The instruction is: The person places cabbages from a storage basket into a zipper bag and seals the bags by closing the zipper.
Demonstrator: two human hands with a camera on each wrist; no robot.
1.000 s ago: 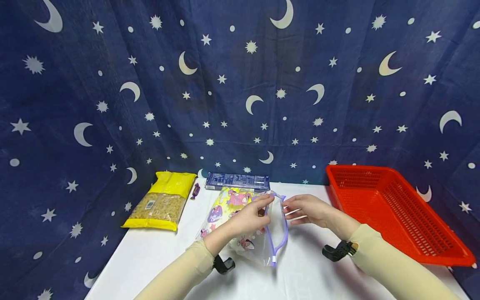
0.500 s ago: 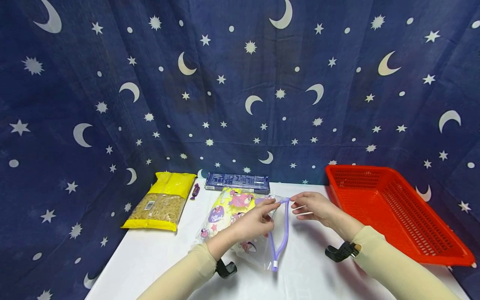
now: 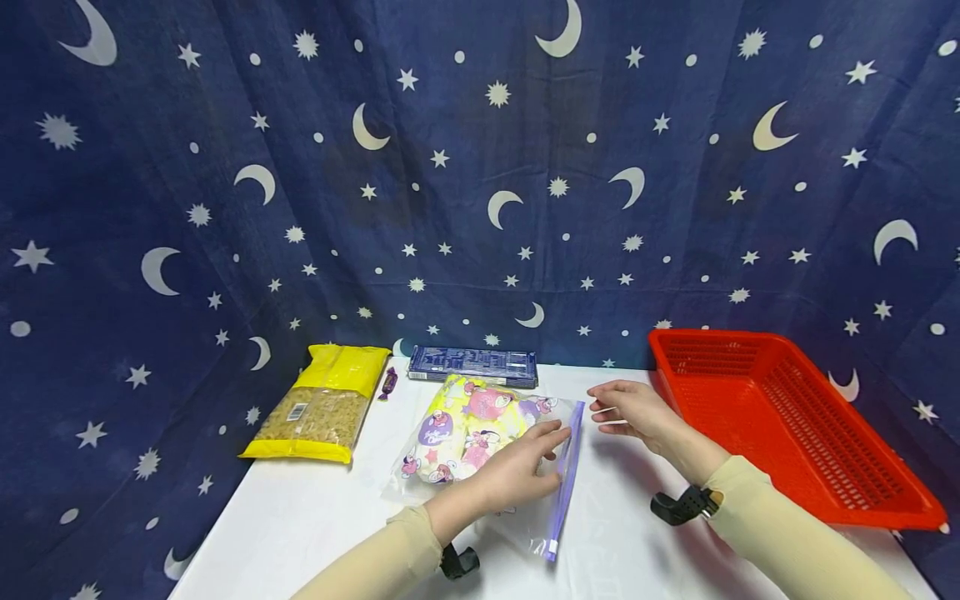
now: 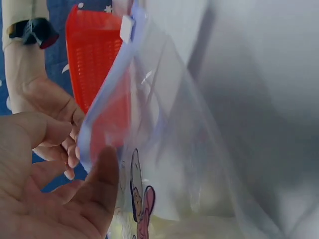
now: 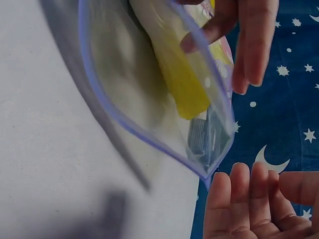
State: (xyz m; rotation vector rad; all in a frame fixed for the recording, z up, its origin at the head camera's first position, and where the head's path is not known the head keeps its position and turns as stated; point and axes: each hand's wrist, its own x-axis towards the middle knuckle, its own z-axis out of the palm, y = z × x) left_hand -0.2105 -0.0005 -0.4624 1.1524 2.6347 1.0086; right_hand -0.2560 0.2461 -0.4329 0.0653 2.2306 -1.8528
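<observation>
A clear zip bag [image 3: 528,525] with cartoon prints lies on the table, its purple strip [image 3: 568,479] facing right and a white slider [image 3: 553,547] at the near end. Inside it is a yellow package [image 5: 187,94]. My left hand [image 3: 517,471] is over the bag near the strip, fingers extended and spread. Whether it touches the plastic I cannot tell. Just right of the strip's far end, my right hand [image 3: 637,412] hovers with relaxed fingers, holding nothing. In the right wrist view the bag's mouth gapes between its two purple edges.
A yellow bag of pasta-like pieces [image 3: 322,408] lies at the left, with a purple-wrapped candy [image 3: 387,383] beside it. Behind the zip bag lies a flat dark blue pack [image 3: 472,365]. A red plastic basket [image 3: 750,417] stands at the right. A starry curtain [image 3: 480,208] closes off the back.
In the head view, the bag's purple edges have drawn from a wide gap to nearly together. My left hand has moved nearer and right; my right hand has shifted slightly right, off the strip.
</observation>
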